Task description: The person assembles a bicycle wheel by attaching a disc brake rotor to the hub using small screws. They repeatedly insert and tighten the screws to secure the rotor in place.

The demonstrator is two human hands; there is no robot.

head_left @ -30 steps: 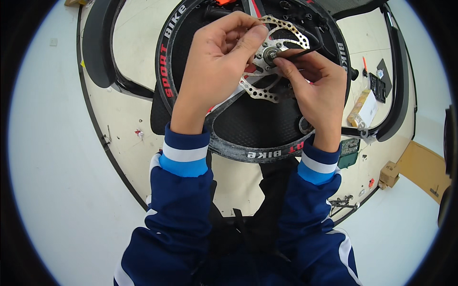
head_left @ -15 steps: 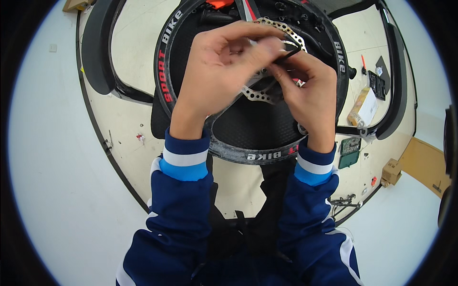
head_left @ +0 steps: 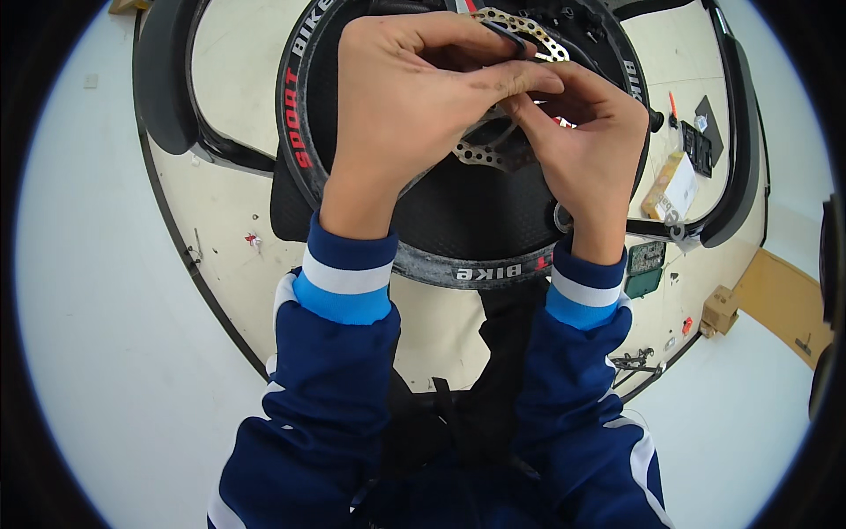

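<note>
Both my hands meet over a silver perforated brake rotor [head_left: 483,155] at the hub of a black disc wheel [head_left: 467,220] with red and white lettering on its rim. My left hand [head_left: 414,115] is curled over the rotor, gripping its top edge, and its fingertips touch my right hand. My right hand [head_left: 592,150] is pinched at the hub on a thin black tool, which the fingers mostly hide. The wheel lies flat on a round beige table [head_left: 225,220].
A black tyre [head_left: 163,79] curves along the table's left edge and another [head_left: 747,167] along the right. A small cardboard packet [head_left: 674,185], a black card [head_left: 701,145] and a green item [head_left: 645,270] lie at the right. A small brown box [head_left: 721,309] sits on the floor.
My left hand has slid right over the rotor and now covers most of it. My right hand has drawn in until its fingertips meet the left. The tool is now mostly hidden.
</note>
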